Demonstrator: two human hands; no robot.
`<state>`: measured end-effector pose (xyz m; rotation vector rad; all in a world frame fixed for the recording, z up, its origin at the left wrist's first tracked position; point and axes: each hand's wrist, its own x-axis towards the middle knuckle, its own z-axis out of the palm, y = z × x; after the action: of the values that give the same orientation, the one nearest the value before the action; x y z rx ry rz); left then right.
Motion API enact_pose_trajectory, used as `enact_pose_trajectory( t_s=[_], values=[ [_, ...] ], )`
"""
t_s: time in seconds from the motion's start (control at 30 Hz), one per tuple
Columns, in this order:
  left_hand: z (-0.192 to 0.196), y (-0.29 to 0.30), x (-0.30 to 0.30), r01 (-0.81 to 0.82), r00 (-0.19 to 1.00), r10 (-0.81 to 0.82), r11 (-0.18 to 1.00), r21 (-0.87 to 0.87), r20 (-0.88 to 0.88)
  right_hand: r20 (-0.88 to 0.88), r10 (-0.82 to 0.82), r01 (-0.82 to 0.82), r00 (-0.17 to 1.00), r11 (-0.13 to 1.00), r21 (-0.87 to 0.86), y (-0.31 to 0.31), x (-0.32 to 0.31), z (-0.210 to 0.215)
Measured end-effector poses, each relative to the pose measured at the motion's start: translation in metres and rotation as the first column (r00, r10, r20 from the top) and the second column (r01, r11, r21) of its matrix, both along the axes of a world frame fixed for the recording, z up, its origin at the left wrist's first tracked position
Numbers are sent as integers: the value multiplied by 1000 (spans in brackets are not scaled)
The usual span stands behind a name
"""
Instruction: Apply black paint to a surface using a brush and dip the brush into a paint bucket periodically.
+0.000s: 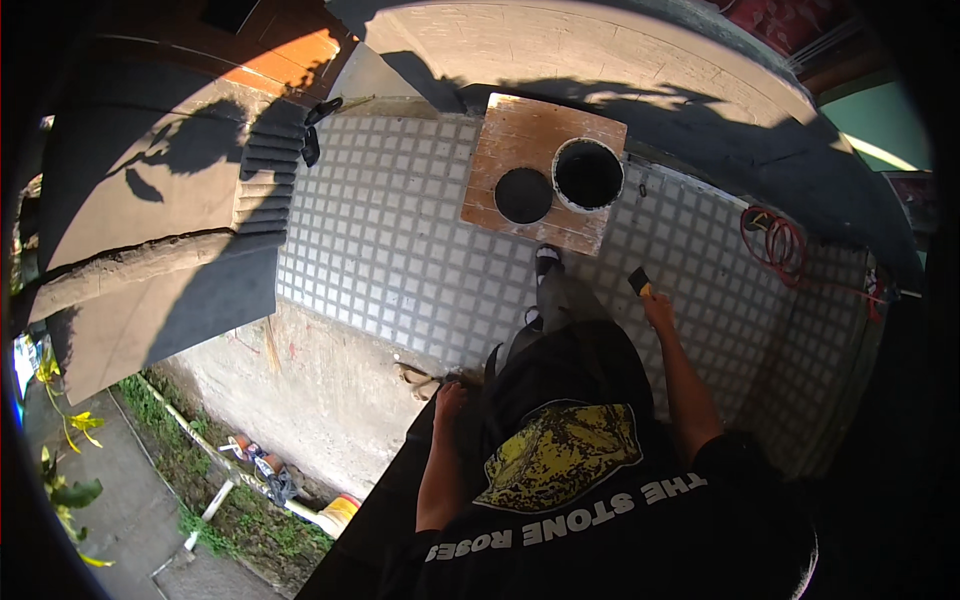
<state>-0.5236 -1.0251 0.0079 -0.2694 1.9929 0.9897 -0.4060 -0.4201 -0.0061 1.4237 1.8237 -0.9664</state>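
My right hand (657,311) is closed round the handle of a paintbrush (640,283) with wide dark bristles, held above the tiled floor. Beyond my feet is a low wooden table (490,150), its brown top worn and spotted. On it stands a bucket (617,187) with a pale, smeared rim and a dark inside. Left of the bucket sits a round, dark grey lid or shallow container (523,195); which one I cannot tell. My left hand (452,399) hangs low by the ledge, beside a small dark shape; its fingers do not show clearly.
Grey-and-white checked tiles (370,210) cover the floor. A coiled red hose or cable (778,248) lies along the right wall. Tan sandals (416,380) rest near the left ledge, dark footwear (312,142) by the ribbed steps. Beyond the ledge is a planted strip (250,525).
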Motion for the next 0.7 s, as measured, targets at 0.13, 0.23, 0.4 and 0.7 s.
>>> enact_pose_trajectory(
  t_s=[0.13, 0.23, 0.4, 0.7],
  values=[
    [-33, -36, -120, 562, 736, -594, 803, -197, -324, -125, 313, -251, 942, 899, 358, -44, -27, -48],
    [-12, 66, -157, -172, 971, 175, 985, -30, 163, -27, 198, -187, 980, 956, 227, -75, -33, -44],
    [-46, 103, -286, 259, 961, -269, 958, -124, -71, -358, 24, 32, 933, 988, 149, -136, -158, -23],
    [-154, 314, -345, 606, 782, -598, 796, -14, -177, -397, -125, 210, 910, 961, 179, -196, -251, -54]
  ],
)
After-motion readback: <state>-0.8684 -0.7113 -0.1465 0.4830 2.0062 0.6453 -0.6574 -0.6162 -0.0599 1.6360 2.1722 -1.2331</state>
